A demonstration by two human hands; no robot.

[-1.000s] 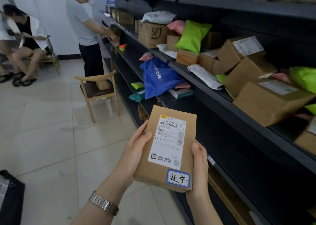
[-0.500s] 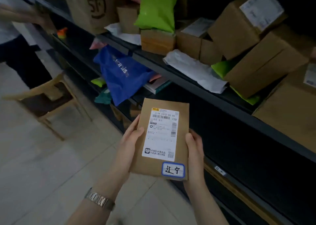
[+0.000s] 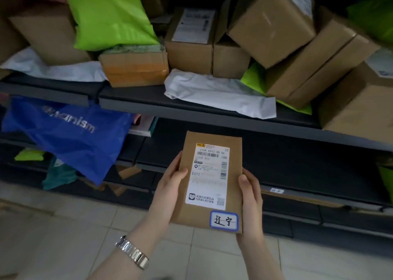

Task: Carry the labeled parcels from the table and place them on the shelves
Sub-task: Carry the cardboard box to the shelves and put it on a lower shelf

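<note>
A flat brown parcel (image 3: pixel 189 213) with a white shipping label and a small blue-bordered handwritten sticker is held upright in front of the dark shelves (image 3: pixel 191 111). My left hand (image 3: pixel 168 186) grips its left edge, thumb on the front. My right hand (image 3: pixel 251 196) grips its right edge, with the thumb lying over the face. A metal watch sits on my left wrist. The parcel hangs in front of the lower shelf level, over the tiled floor.
The upper shelf is crowded with cardboard boxes (image 3: pixel 270 24), a green mailer bag (image 3: pixel 108 16) and white mailers (image 3: pixel 219 92). A blue bag (image 3: pixel 66 135) hangs over the lower shelf at left. A dark stretch of lower shelf (image 3: pixel 308 167) lies right of the parcel.
My view has swung right and closer, square onto the shelves; the chair and the other people have left the frame. Both hands keep the same hold on the parcel.
</note>
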